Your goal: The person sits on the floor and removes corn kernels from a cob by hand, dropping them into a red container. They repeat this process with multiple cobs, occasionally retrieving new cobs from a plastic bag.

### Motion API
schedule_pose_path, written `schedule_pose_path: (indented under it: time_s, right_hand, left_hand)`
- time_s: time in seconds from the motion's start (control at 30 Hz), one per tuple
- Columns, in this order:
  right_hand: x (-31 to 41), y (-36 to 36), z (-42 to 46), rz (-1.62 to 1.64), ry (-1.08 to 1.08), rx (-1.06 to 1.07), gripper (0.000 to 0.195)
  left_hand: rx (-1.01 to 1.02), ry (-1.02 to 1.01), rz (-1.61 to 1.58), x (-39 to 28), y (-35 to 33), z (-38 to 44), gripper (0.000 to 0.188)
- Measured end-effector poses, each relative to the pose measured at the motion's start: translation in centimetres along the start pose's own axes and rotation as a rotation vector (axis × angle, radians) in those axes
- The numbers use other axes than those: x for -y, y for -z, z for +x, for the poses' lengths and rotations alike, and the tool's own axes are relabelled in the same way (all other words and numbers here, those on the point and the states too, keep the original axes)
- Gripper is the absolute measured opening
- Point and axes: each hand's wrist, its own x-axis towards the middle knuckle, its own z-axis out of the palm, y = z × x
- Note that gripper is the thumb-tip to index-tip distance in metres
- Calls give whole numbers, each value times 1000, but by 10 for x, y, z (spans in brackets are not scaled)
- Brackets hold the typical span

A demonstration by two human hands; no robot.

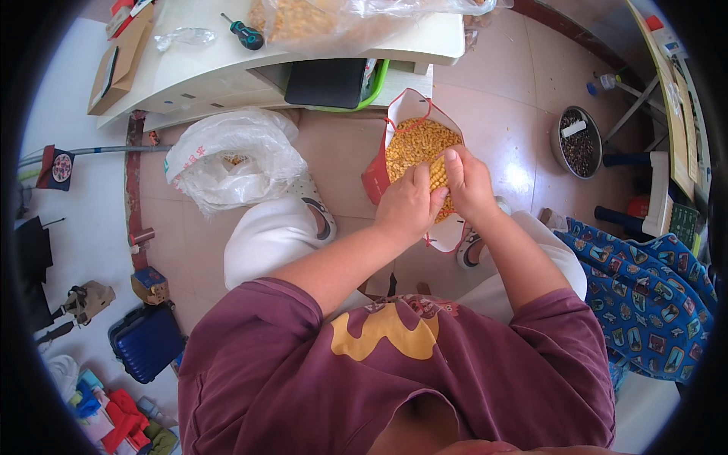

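Observation:
A yellow corn cob [438,172] with kernels on it is gripped between my two hands. My left hand [405,202] holds its near left side, while my right hand [470,177] wraps the other side with the thumb over the top. Both hands are above a red paper bag [374,179] with a white inside and red cord handles. Loose corn kernels [418,139] fill much of that bag, which stands on the floor between my feet. My fingers hide part of the cob.
Left of the bag sits a white woven plastic sack [239,153], opened at the top. A metal bowl [597,139] of dark bits is on the floor at right. Ahead, a white desk [196,65] carries a screwdriver [244,34] and a clear plastic bag [352,25] with yellow contents.

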Motion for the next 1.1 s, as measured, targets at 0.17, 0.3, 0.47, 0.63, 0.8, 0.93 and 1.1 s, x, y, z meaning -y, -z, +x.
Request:
schedule_pose_path:
  time_s: [0.17, 0.3, 0.47, 0.63, 0.8, 0.93, 1.1]
  right_hand:
    - [-2, 1, -4, 31, 71, 8, 39]
    - [-4, 5, -5, 16, 82, 55, 43]
    - [-4, 6, -7, 52, 131, 22, 39]
    - [1, 10, -7, 74, 105, 26, 36]
    - [-6, 2, -1, 203, 201, -61, 41]
    - [-2, 2, 3, 268, 142, -55, 45]
    - [-6, -3, 1, 320, -137, -3, 50]
  left_hand:
    - [67, 44, -13, 1, 0, -4, 45]
    - [43, 18, -41, 2, -2, -5, 45]
    - [18, -6, -56, 3, -4, -6, 44]
    - [32, -7, -121, 3, -3, -6, 42]
    - [-39, -20, -164, 0, 1, -2, 41]
    - [-126, -45, -119, 3, -1, 2, 44]
    - [-60, 12, -125, 2, -2, 2, 48]
